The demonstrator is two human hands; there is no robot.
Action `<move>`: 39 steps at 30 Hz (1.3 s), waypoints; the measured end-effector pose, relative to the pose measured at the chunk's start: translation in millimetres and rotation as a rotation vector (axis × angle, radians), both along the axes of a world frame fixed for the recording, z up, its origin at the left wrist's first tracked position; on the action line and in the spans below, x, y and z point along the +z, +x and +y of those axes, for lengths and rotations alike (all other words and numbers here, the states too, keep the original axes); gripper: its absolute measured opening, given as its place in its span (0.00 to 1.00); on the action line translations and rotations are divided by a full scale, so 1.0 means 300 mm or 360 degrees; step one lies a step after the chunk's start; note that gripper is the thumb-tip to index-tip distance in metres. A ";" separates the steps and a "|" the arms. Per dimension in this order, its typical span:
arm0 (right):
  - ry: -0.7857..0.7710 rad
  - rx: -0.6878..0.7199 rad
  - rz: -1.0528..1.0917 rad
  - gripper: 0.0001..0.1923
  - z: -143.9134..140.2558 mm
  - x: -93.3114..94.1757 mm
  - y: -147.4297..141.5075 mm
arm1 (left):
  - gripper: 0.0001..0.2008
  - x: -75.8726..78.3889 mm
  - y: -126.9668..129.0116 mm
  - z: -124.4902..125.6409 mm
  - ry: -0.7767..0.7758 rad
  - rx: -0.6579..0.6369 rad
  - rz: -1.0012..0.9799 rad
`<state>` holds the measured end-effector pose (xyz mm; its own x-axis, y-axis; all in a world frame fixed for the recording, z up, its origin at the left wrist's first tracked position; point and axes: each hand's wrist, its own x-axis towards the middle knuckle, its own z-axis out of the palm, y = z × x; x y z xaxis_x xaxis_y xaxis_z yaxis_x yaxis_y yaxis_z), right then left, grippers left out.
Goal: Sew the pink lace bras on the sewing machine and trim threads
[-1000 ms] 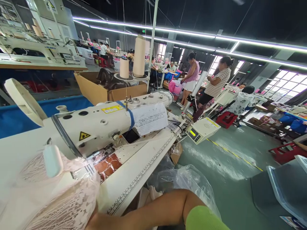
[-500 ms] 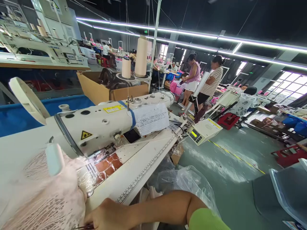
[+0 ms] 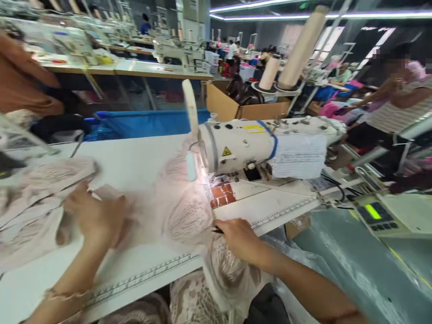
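Observation:
A pale pink lace piece [image 3: 189, 216] with rounded, cup-like parts lies under the head of the white sewing machine [image 3: 236, 144]. Part of it hangs over the table's front edge. My left hand [image 3: 101, 213], blurred by motion, is on the table left of the machine with its fingers curled on the pink fabric. In front of the needle area, my right hand [image 3: 241, 238] is closed around small thread snips [image 3: 218, 229]; only their dark pointed tips show, beside the lace. More pale pink lace pieces [image 3: 40, 193] lie at the table's left.
The white table [image 3: 135, 157] has a ruler strip along its front edge. Behind it are a blue cloth bin [image 3: 141, 123], a cardboard box [image 3: 222, 99] and thread cones [image 3: 300, 49]. A control box [image 3: 388, 216] sits at the right. A person in a striped top [image 3: 394, 108] stands beyond.
The view has swung left, bringing my left hand and the lace pieces at the left into sight. My right hand, with the snips, is now at the lace by the table's front edge.

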<state>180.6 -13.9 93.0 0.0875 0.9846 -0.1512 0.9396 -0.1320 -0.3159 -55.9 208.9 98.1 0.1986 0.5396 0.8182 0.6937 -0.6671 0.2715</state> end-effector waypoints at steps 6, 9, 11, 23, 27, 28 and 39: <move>-0.0018 0.0498 0.0066 0.05 0.059 0.205 0.105 | 0.14 -0.105 0.242 -0.304 -0.0258 -0.1495 0.0969; 0.0007 0.0589 0.0088 0.10 0.097 0.268 0.198 | 0.24 -0.132 0.345 -0.377 -0.0386 -0.1453 0.1137; 0.0049 0.0461 -0.0051 0.15 0.127 0.245 0.244 | 0.28 -0.134 0.374 -0.360 -0.0429 -0.1407 0.1168; 0.0399 -0.0383 0.0020 0.09 0.257 -0.063 0.179 | 0.21 -0.144 0.423 -0.189 -0.0766 -0.1758 0.0644; 0.0397 -0.0392 -0.0017 0.09 0.251 -0.074 0.182 | 0.16 -0.144 0.417 -0.217 -0.0605 -0.1622 0.0690; 0.0402 -0.0419 -0.0043 0.07 0.253 -0.080 0.182 | 0.15 -0.145 0.416 -0.223 -0.0587 -0.1548 0.0710; 0.0614 -0.0381 -0.0018 0.03 0.246 -0.093 0.177 | 0.25 -0.169 0.406 -0.265 -0.0128 -0.1049 0.1014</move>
